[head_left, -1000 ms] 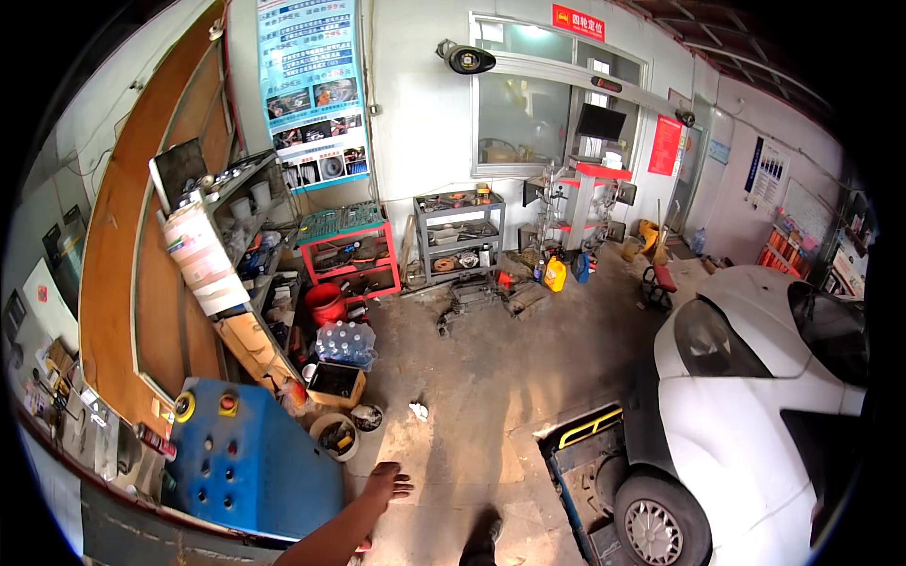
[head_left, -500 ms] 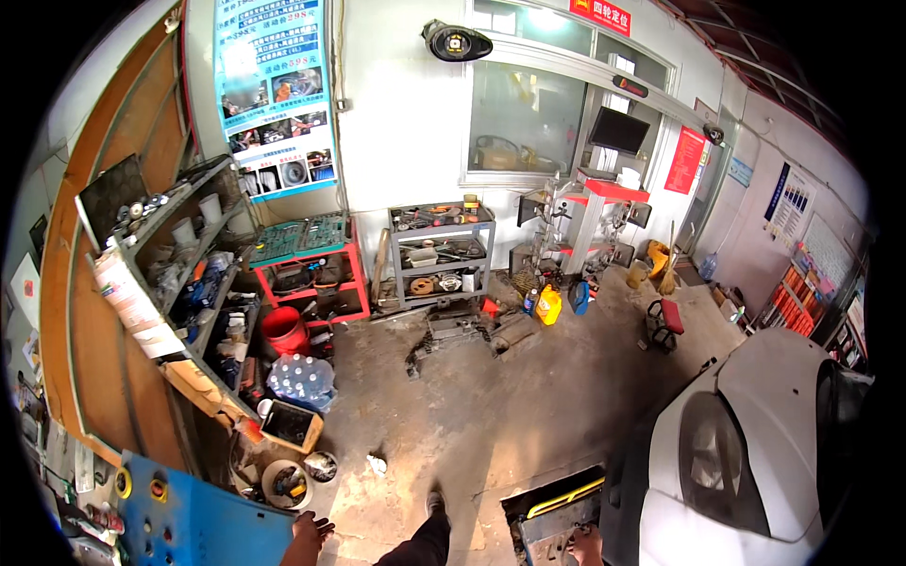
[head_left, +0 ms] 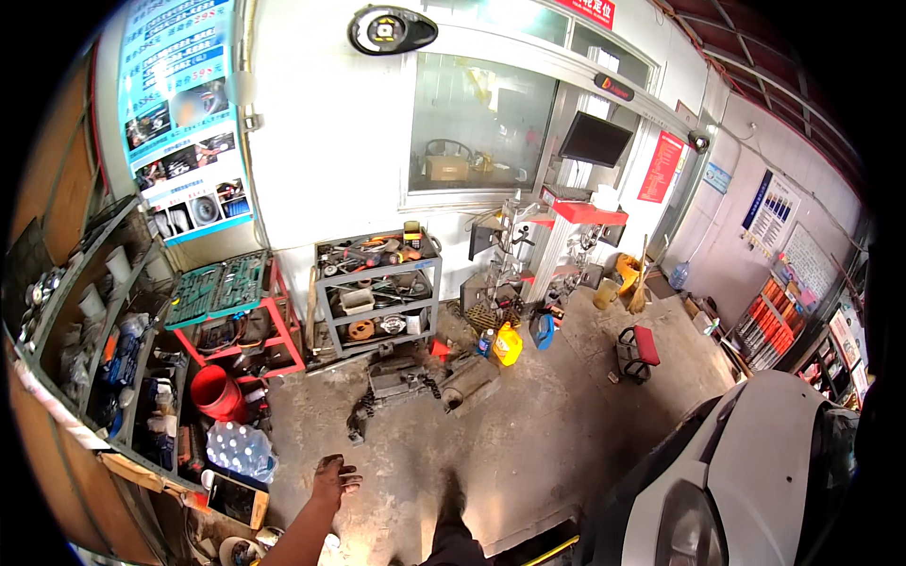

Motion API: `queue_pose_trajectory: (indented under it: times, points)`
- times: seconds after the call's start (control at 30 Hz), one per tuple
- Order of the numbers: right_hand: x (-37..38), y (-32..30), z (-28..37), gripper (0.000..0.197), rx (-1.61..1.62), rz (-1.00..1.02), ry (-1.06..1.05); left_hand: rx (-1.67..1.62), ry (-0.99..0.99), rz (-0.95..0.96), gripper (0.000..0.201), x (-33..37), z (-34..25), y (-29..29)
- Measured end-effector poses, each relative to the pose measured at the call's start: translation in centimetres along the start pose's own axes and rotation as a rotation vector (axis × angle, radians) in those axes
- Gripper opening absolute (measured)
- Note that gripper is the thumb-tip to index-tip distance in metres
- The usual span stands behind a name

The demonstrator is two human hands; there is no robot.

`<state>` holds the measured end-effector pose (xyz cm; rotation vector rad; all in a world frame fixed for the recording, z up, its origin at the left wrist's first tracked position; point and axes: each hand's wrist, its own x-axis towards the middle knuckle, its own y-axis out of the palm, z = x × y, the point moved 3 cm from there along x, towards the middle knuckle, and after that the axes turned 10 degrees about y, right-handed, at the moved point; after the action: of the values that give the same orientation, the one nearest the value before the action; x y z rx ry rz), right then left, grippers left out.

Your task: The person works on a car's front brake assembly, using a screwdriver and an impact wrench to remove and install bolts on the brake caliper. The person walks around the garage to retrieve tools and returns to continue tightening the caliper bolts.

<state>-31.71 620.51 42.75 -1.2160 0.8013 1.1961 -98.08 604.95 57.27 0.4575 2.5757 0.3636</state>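
My left hand [head_left: 334, 479] reaches out over the concrete floor, holding nothing, its fingers loosely bent and apart. Below and beside it, to the left, a plastic-wrapped pack of bottles [head_left: 241, 450] stands on the floor. Farther ahead lie a dark metal car part [head_left: 396, 377] and a metal canister like a muffler [head_left: 470, 382]. My right hand is out of view. At the lower edge my leg [head_left: 453, 533] shows, next to a floor opening with a yellow bar [head_left: 552, 552].
A silver car [head_left: 755, 472] fills the lower right. Ahead stand a grey tool cart [head_left: 377, 297], a red stand with green tool trays [head_left: 269, 325], a red bucket [head_left: 217, 393], a yellow jug [head_left: 508, 345] and a red-topped stool [head_left: 639, 354]. Loaded shelves [head_left: 109, 325] line the left.
My view has moved forward and turned right. My left hand has risen farther into view. My right hand, earlier at a panel by the floor opening, has left the picture.
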Motion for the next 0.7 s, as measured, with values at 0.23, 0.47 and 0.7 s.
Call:
queue_pose_trajectory:
  times: [0.23, 0.47, 0.7]
  points:
    - [7.8, 11.9, 19.1, 0.031, -0.038, 0.115, 0.057, -0.066, -0.15, -0.286, 0.043, 10.8, 1.0, 1.1]
    - [6.8, 33.8, 46.6, 0.03, -0.291, 0.306, -0.282, -0.042, -0.05, -0.486, 0.041, 16.1, -5.4, 4.1]
    - [-0.9, 50.2, 60.6, 0.037, -0.642, 0.214, -0.629, -0.143, -0.101, -0.582, 0.049, 26.5, -6.1, 3.5]
